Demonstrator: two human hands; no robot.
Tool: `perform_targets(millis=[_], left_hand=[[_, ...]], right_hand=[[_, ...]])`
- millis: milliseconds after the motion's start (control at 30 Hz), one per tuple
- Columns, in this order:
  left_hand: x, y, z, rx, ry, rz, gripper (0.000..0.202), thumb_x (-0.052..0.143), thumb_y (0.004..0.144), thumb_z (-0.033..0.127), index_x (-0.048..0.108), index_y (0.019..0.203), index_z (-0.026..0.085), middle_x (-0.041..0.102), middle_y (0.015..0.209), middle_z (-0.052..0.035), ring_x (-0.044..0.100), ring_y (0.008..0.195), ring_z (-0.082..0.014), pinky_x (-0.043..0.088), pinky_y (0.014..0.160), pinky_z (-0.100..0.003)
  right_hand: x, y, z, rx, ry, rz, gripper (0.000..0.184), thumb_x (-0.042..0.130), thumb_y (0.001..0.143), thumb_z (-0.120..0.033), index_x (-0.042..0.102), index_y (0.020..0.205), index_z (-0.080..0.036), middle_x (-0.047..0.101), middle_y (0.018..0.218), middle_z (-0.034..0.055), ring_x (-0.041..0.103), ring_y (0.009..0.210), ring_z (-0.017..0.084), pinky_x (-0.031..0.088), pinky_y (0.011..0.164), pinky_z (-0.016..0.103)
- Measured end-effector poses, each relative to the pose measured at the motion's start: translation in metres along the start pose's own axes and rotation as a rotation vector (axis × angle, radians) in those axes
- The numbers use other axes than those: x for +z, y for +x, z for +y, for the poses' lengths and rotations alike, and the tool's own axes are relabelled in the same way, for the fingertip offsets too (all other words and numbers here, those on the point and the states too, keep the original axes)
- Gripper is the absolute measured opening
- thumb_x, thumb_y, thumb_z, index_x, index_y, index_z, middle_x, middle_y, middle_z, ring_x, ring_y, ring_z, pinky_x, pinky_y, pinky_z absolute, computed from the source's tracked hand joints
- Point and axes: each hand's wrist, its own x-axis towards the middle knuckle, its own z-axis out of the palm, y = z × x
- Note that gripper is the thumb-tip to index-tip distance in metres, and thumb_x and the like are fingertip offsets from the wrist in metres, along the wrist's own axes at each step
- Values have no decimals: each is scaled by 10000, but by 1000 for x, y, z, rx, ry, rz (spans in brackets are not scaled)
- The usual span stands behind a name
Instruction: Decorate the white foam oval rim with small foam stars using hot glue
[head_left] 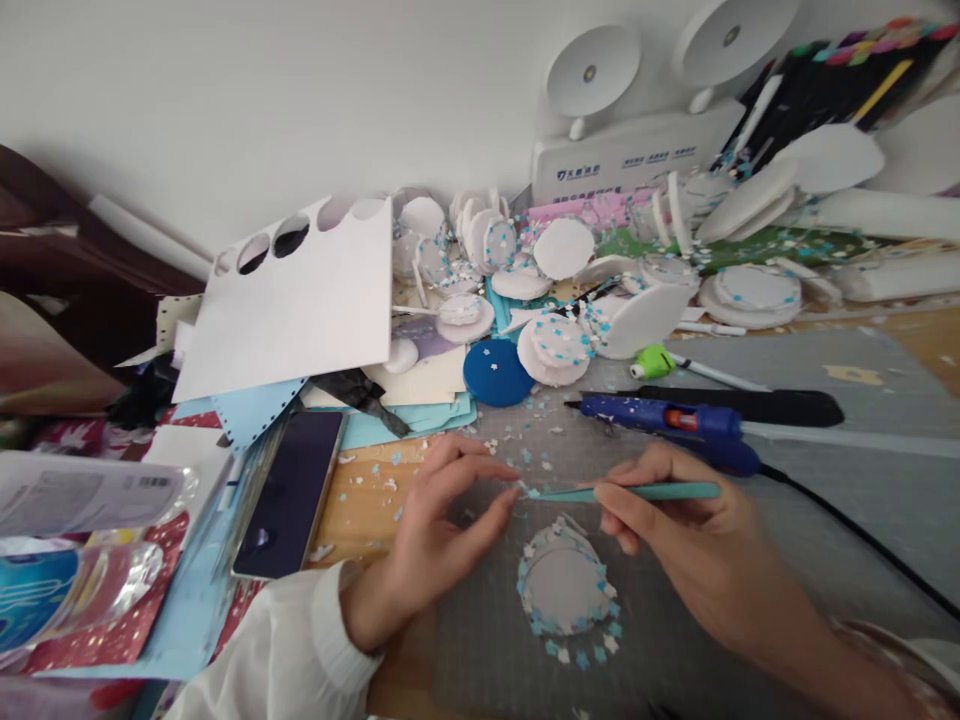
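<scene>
My right hand (667, 510) grips a pair of teal tweezers (682, 491), their tips pointing left. My left hand (446, 525) pinches a tiny pale star-shaped piece (523, 486) between thumb and index finger. The tweezer tips meet the fingertips there, with a bit of light blue at the tips. Below both hands, a round white disc (564, 590) lies on the grey cutting mat (495, 640). Small white and blue stars ring its edge, and a curved row of stars (583, 658) sits along its lower side.
A blue glue gun (667, 418) with a black cord lies behind my right hand. Near it are a blue round lid (499, 372) and several star-trimmed white discs (555, 348). A phone (289, 495) and a white board with holes (300, 310) are at left.
</scene>
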Motion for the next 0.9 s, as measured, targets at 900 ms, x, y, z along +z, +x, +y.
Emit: perform_targets(millis=[900], left_hand=[[-2,1,5,-6,-151,-91,62,621,849,119,681,839,133,651,784,-59,602,753,-142,482,686,-259]], right_hand=[[7,-1,-15,-151,-92,-35,210,724,771,-297,577,644,-218,623,572,-14,594,469,110,514,420,194]])
